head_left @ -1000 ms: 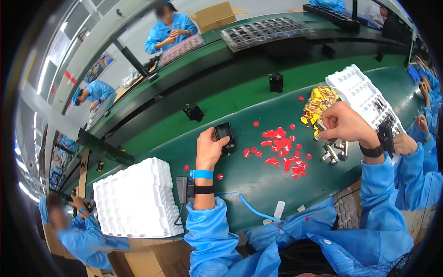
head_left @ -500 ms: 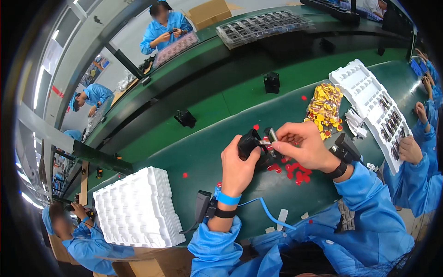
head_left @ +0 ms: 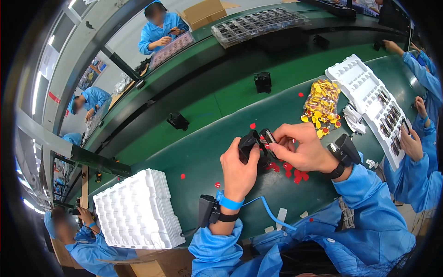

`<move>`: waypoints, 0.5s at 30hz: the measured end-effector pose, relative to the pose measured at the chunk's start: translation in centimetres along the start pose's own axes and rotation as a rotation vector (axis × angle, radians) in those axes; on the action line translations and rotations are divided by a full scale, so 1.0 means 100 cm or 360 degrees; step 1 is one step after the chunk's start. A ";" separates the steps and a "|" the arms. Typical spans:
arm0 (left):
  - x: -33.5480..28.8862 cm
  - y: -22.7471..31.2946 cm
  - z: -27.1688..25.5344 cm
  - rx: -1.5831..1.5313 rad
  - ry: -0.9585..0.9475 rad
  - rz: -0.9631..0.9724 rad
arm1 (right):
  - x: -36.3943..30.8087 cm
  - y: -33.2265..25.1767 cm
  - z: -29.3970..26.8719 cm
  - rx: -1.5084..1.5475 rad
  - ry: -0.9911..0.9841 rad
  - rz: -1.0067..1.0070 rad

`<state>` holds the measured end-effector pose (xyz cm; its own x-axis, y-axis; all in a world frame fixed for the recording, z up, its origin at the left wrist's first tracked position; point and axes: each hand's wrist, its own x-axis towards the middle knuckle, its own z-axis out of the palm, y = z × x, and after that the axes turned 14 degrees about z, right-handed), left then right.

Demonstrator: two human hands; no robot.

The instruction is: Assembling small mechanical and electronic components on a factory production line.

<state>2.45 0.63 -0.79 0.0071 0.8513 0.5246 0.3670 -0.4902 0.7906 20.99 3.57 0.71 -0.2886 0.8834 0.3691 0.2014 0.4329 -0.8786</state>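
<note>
I'm on a factory assy line: green bench (head_left: 200,159) in front of me, green belt (head_left: 220,102) alongside w/ blk parts (head_left: 262,82) spaced out on it. Co-workers (head_left: 159,32) in blue coats (head_left: 95,97) like mine are at other spots. Stacked wht plastic trays (head_left: 134,207), bag of yellow pcs (head_left: 321,99), cardboard box (head_left: 203,13), corded blue strap (head_left: 230,202) on my L wrist, strip lights (head_left: 37,92) up top.

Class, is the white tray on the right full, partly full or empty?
Partly full: in the white tray, dark parts sit in slots toward the near end, while far-end slots show only white.
</note>
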 end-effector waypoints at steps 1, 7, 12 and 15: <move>0.000 0.001 -0.001 0.0000 0.0000 -0.0009 | 0.000 -0.001 0.001 0.0007 -0.0030 0.0006; -0.002 0.012 0.002 -0.0044 0.0016 0.0009 | 0.003 0.011 0.010 0.0087 -0.0037 -0.0017; -0.005 0.010 0.003 -0.0164 0.0046 -0.0008 | 0.002 0.011 0.008 0.0155 -0.0098 0.0028; -0.006 0.006 0.006 -0.0283 0.0105 -0.0009 | 0.002 0.008 0.006 0.0170 -0.0170 0.0139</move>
<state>3.21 -0.11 -0.82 -0.0577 0.8431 0.5347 0.1967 -0.5154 0.8340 20.53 4.02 -0.12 -0.3734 0.8902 0.2609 0.1313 0.3291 -0.9351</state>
